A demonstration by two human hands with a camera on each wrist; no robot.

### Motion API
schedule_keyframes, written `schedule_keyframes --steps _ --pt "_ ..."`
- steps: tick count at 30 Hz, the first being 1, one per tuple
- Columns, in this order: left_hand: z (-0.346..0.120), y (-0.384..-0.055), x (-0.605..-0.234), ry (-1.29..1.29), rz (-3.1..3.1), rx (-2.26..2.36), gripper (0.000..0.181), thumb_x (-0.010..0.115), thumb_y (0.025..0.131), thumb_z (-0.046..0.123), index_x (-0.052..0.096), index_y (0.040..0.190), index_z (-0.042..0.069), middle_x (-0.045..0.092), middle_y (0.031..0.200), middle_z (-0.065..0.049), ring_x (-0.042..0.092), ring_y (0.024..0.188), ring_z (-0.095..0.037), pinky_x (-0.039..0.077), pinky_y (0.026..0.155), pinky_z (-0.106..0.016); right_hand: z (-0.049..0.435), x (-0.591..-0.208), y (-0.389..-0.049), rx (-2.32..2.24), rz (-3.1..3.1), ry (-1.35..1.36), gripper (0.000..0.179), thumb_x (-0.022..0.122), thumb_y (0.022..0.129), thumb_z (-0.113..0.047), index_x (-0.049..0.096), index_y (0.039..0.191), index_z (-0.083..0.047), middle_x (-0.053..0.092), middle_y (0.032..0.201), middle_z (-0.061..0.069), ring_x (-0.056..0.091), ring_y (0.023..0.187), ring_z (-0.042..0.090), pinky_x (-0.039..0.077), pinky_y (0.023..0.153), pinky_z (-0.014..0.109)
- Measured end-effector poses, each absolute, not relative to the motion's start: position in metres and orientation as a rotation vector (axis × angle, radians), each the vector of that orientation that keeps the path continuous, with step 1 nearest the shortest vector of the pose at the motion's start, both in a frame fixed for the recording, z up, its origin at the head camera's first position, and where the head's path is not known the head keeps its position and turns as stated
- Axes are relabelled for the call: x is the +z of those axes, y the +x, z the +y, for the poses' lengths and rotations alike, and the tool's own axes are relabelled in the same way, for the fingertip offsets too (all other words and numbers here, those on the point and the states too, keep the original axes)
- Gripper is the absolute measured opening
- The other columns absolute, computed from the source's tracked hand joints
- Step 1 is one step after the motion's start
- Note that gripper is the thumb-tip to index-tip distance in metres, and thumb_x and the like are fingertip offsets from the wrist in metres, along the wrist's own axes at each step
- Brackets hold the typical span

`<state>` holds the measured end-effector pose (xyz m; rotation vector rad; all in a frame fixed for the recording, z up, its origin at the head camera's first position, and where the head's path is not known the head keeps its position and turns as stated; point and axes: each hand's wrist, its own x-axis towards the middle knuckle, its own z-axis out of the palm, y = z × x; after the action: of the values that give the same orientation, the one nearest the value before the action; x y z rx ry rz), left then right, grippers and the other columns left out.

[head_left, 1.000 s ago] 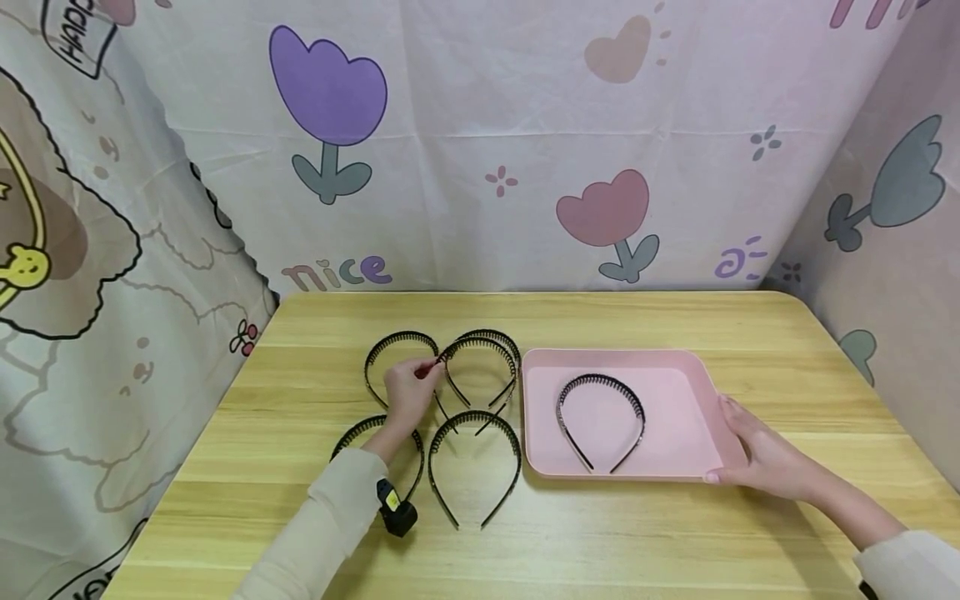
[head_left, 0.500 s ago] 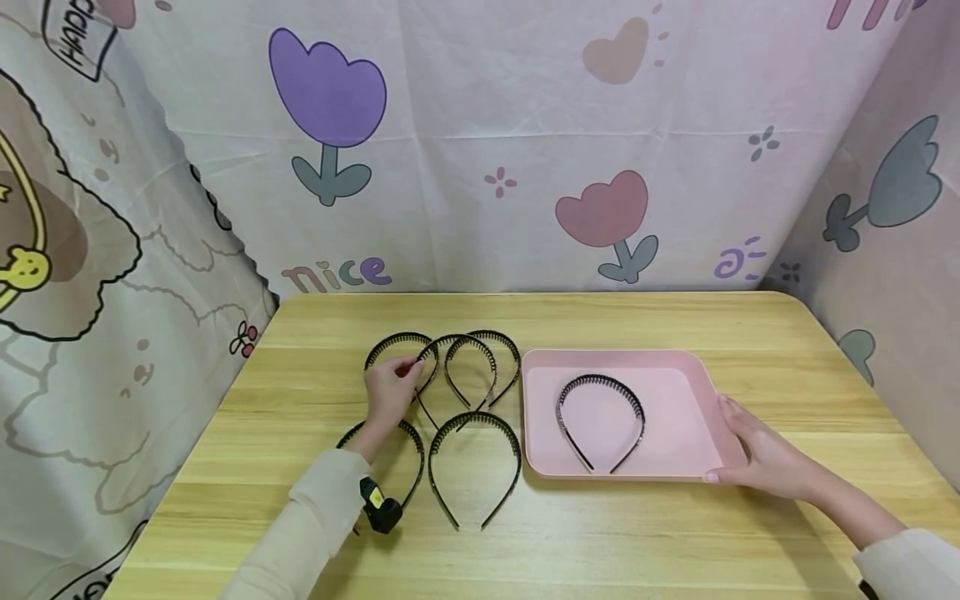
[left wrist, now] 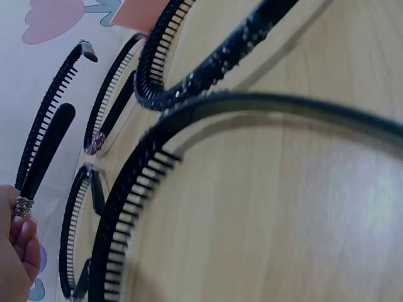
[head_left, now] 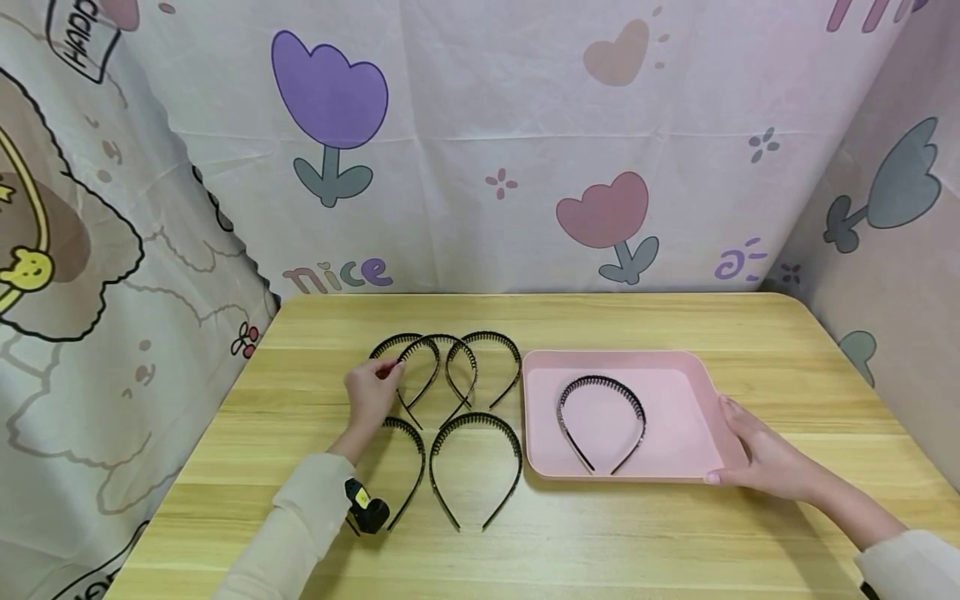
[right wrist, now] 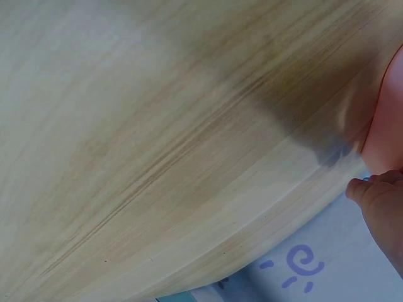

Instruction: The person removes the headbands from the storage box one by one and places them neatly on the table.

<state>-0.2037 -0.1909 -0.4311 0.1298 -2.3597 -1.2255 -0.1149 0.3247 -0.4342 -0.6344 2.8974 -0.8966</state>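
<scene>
Headband (head_left: 441, 337) pinched at one side, extending rightward from left grip (head_left: 369, 393).

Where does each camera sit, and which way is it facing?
Head: worn on the head, facing forward and down over the table, headbands and pink tray; left hand, right hand and sleeves show.
Left wrist: worn there, facing the held headband and others; part of the left hand shows at the left edge.
Right wrist: worn there, facing mostly table; the right hand shows at the right edge, by the tray.
Head and left wrist share the headband the left hand pinches.
</scene>
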Motion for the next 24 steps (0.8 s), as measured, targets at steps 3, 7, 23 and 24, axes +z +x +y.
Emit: schedule_keyframes --steps 3,7,23,24 --pt "-0.196 -0.203 -0.432 0.149 -2.370 -1.210 0.015 0.069 0.080 0.004 0.070 0.090 -0.007 0.069 0.084 -0.025 0.063 0.068 -0.027 0.040 0.053 -0.007 0.325 -0.434 -0.114 -0.896 2.902 -0.634 0.109 0.080 0.068 -0.024 0.010 0.140 0.018 0.014 0.141 0.044 0.006 0.136 0.051 -0.005 0.094 -0.006" --pt "-0.203 -0.202 -0.434 0.157 -2.386 -1.171 0.015 0.068 0.081 0.004 0.070 0.090 -0.008 0.069 0.084 -0.026 0.064 0.069 -0.029 0.040 0.054 -0.007 0.326 -0.434 -0.113 -0.906 2.901 -0.635 0.109 0.080 0.069 -0.024 0.009 0.141 0.017 0.013 0.141 0.044 0.006 0.137 0.050 -0.005 0.094 -0.006" --pt "-0.237 -0.203 -0.436 0.192 -2.373 -1.087 0.015 0.067 0.081 0.003 0.070 0.090 -0.009 0.068 0.084 -0.027 0.063 0.065 -0.020 0.035 0.050 -0.001 0.324 -0.435 -0.112 -0.922 2.897 -0.635 0.109 0.080 0.069 -0.027 0.010 0.139 0.019 0.015 0.140 0.046 0.006 0.137 0.048 -0.004 0.094 -0.007" --pt "-0.239 -0.203 -0.436 0.199 -2.369 -1.085 0.015 0.067 0.081 0.003 0.070 0.090 -0.009 0.068 0.084 -0.027 0.061 0.063 -0.016 0.035 0.050 -0.001 0.324 -0.435 -0.112 -0.918 2.900 -0.642 0.109 0.080 0.069 -0.027 0.010 0.139 0.019 0.015 0.140 0.046 0.005 0.139 0.044 -0.004 0.095 -0.007"
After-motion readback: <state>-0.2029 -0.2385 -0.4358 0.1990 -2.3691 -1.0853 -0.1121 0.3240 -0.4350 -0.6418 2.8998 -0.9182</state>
